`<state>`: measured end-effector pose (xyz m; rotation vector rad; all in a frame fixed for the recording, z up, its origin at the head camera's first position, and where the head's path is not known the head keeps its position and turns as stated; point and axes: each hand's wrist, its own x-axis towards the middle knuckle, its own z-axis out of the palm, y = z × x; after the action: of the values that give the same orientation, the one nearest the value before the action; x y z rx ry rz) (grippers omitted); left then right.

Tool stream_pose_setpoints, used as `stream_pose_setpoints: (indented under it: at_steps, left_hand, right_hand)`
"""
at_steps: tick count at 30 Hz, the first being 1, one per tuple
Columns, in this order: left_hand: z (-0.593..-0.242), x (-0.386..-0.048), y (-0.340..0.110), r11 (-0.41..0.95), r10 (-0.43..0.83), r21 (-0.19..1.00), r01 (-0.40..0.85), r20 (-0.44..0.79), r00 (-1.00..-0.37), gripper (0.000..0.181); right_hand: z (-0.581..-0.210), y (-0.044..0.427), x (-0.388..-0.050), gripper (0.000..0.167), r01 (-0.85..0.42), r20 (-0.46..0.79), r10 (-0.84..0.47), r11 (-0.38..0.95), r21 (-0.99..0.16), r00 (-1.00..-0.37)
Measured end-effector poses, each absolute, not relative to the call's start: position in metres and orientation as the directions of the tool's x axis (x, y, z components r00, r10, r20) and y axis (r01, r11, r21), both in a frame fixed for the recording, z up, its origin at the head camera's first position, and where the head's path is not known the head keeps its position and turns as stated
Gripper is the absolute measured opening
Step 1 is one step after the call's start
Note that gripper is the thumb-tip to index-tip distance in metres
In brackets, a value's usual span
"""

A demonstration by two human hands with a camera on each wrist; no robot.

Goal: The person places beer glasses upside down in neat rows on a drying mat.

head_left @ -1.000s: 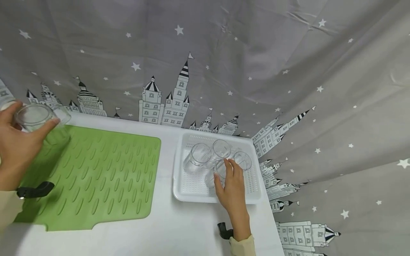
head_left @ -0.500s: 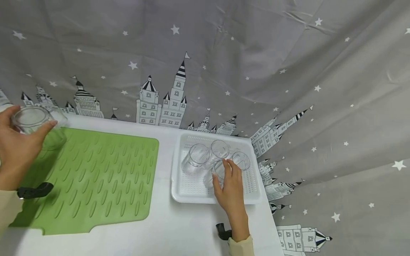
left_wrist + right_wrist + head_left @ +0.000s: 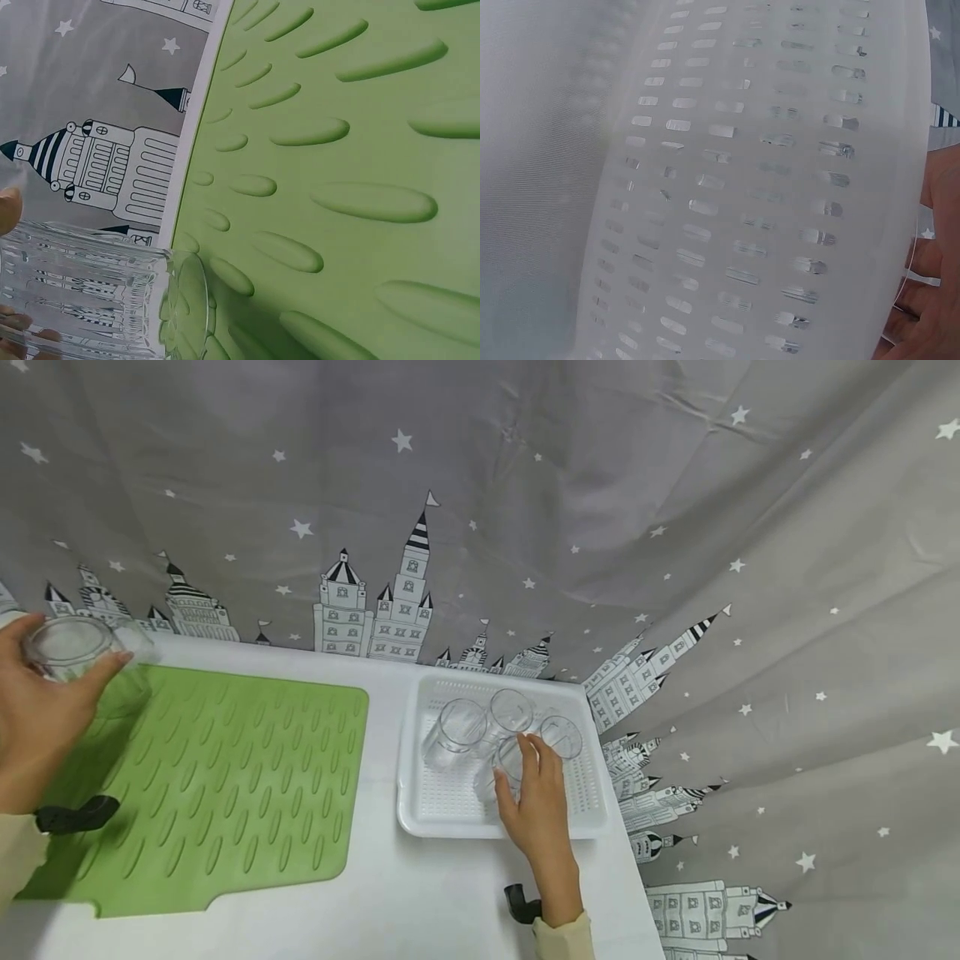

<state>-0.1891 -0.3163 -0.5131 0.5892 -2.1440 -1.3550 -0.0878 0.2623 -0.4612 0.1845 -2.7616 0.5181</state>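
Note:
At the far left corner of a green mat, my left hand grips a clear drinking glass, with fingers and thumb on opposite sides. The left wrist view shows this glass lying across the lower left, its end over the mat's edge. A clear shape just right of it in the head view is too faint to identify. My right hand holds another clear glass inside a white perforated basket, its fingers partly covering it. In the right wrist view the basket wall hides most of that hand.
Several clear glasses stand close together in the basket, including one at the left, one behind and one at the right. A white tabletop carries mat and basket. A grey curtain with printed castles hangs behind.
The whole head view has shifted slightly. Both hands keep their hold on the glasses, with hardly any movement relative to the mat and basket.

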Motion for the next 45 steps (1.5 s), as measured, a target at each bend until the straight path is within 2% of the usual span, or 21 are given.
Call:
stream_pose_setpoints:
  at_steps: [5, 11, 16, 26, 31, 34, 37, 39, 45]
  left_hand:
    - [-0.515, -0.183, -0.318, 0.383, -0.603, 0.922, -0.061, 0.2, -0.772, 0.083]
    - [-0.513, -0.175, -0.317, 0.299, -0.61, 0.952, -0.058, 0.144, -0.779, 0.087]
    - [-0.513, -0.165, -0.316, 0.291, -0.602, 0.957, -0.013, 0.172, -0.78, 0.089]
    - [-0.546, -0.13, -0.331, 0.279, -0.648, 0.959, -0.054, 0.146, -0.747, 0.087]
    - [-0.567, -0.108, -0.34, 0.322, -0.636, 0.944, -0.07, 0.161, -0.755, 0.082]
    - [-0.576, -0.092, -0.343, 0.402, -0.611, 0.906, -0.129, 0.161, -0.775, 0.08]
    - [-0.59, -0.079, -0.348, 0.508, -0.578, 0.85, -0.137, 0.218, -0.787, 0.079]
    - [-0.6, -0.071, -0.35, 0.517, -0.559, 0.85, -0.103, 0.245, -0.792, 0.078]
    - [-0.623, -0.063, -0.363, 0.563, -0.401, 0.813, 0.152, 0.429, -0.81, 0.064]
  right_hand:
    - [-0.464, 0.261, -0.086, 0.063, -0.185, 0.34, -0.067, 0.927, -0.325, -0.938]
    - [-0.467, 0.26, -0.086, 0.063, -0.171, 0.322, -0.059, 0.927, -0.334, -0.945]
    - [-0.469, 0.259, -0.086, 0.063, -0.167, 0.318, -0.056, 0.927, -0.336, -0.947]
    - [-0.472, 0.26, -0.083, 0.063, -0.163, 0.319, -0.048, 0.924, -0.346, -0.946]
    - [-0.475, 0.261, -0.081, 0.063, -0.17, 0.335, -0.048, 0.922, -0.348, -0.941]
    - [-0.478, 0.262, -0.08, 0.063, -0.179, 0.35, -0.049, 0.919, -0.35, -0.936]
    - [-0.48, 0.262, -0.08, 0.063, -0.183, 0.357, -0.048, 0.916, -0.356, -0.933]
    - [-0.482, 0.262, -0.08, 0.063, -0.187, 0.361, -0.048, 0.913, -0.362, -0.931]
    - [-0.48, 0.261, -0.079, 0.063, -0.183, 0.347, -0.044, 0.907, -0.378, -0.937]
